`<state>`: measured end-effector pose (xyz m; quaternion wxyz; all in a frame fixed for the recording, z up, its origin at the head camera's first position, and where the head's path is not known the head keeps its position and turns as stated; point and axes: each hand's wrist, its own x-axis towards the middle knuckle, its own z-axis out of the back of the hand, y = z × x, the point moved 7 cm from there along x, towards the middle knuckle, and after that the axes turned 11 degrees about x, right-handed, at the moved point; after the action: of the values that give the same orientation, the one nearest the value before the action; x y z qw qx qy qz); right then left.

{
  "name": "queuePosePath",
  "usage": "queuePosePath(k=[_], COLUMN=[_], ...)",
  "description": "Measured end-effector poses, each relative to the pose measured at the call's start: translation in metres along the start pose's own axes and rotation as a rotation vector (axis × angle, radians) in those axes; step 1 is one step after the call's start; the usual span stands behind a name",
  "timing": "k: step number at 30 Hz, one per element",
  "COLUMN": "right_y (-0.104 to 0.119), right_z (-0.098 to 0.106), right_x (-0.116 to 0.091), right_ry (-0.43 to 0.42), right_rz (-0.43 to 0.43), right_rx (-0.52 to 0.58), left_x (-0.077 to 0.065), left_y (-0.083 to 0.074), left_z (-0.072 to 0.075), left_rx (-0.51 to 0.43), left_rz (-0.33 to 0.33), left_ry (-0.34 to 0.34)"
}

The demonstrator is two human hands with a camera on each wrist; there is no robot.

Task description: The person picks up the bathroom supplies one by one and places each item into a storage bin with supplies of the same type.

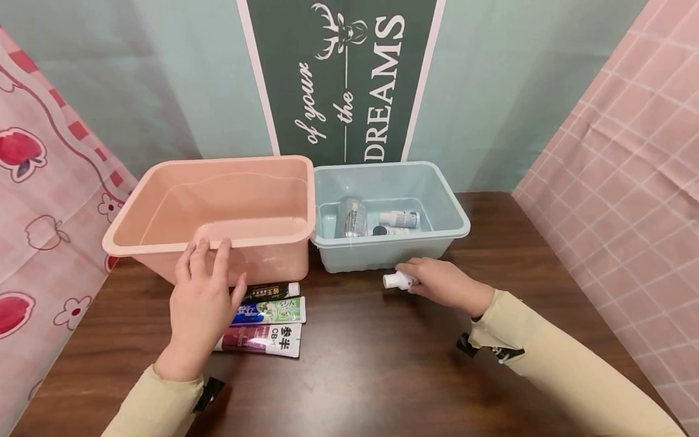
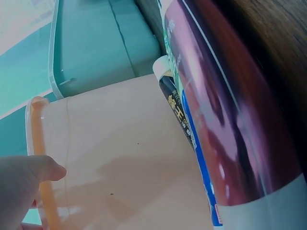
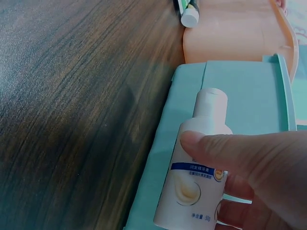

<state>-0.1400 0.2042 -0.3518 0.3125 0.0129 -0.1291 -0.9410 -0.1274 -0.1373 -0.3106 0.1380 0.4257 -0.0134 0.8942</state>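
Observation:
My right hand (image 1: 445, 284) grips a small white bottle (image 3: 192, 177) with a blue band, just in front of the light blue bin (image 1: 382, 252). In the right wrist view its thumb lies across the label and its white cap points away from the hand. My left hand (image 1: 201, 303) rests its fingertips on the front rim of the pink bin (image 1: 273, 261), its thumb lower by the outer wall. Below that bin lie three toothpaste tubes: a black one (image 1: 273, 292), a blue-green one (image 1: 273, 311) and a dark red and white one (image 1: 267, 340), partly hidden by the left hand.
Inside the light blue bin lie a clear bottle (image 1: 354, 217), a white bottle (image 1: 401, 218) and a black-capped bottle (image 1: 390, 230). Both bins stand side by side at the back of the brown wooden table (image 1: 371, 376). Patterned curtains (image 1: 628, 152) hang around it.

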Motion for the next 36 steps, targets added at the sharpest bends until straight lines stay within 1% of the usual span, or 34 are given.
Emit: queuePosePath(k=[5, 7, 10, 17, 19, 25, 29, 36], right_y=[-0.0017, -0.0018, -0.0015, -0.0020, -0.0018, -0.0011, -0.0003, -0.0045], right_z=[-0.0012, -0.0005, -0.0007, -0.0022, -0.0013, -0.0004, 0.0002, 0.0022], right_x=[0.0004, 0.0008, 0.0013, 0.0020, 0.0021, 0.0012, 0.0013, -0.0023], right_ry=[0.007, 0.000, -0.001, 0.008, 0.001, 0.008, 0.009, 0.004], right_rz=[-0.013, -0.012, -0.005, -0.017, -0.017, -0.018, -0.014, -0.034], right_rx=[0.004, 0.006, 0.014, 0.029, 0.027, 0.035, 0.036, 0.037], left_x=[0.0004, 0.0017, 0.0027, 0.0000, -0.0002, -0.0001, 0.0013, -0.0013], left_y=[-0.0001, 0.0000, 0.0001, 0.0004, 0.0010, 0.0005, 0.0009, -0.0006], left_z=[0.0017, 0.0015, 0.0013, -0.0001, -0.0005, 0.0009, 0.0013, 0.0003], left_rx=[-0.017, -0.022, -0.019, -0.008, -0.014, -0.005, 0.000, 0.003], left_rz=[0.010, 0.009, 0.004, -0.007, -0.002, -0.019, -0.019, -0.012], left_ry=[-0.035, -0.038, -0.034, 0.002, 0.003, 0.004, -0.001, 0.018])
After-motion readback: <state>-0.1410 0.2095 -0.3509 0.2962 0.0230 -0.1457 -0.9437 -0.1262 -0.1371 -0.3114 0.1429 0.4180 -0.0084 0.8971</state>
